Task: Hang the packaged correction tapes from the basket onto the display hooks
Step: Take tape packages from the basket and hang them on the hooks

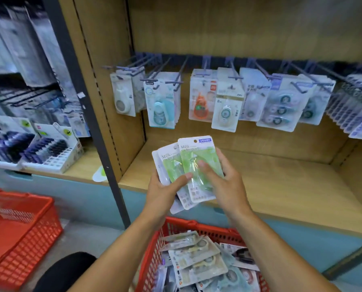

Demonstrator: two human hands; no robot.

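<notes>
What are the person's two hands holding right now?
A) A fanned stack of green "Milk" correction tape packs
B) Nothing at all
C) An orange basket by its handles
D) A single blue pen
A: the left hand and right hand both grip a fanned stack of green "Milk" correction tape packs, held above the orange basket and below the display hooks.
</notes>
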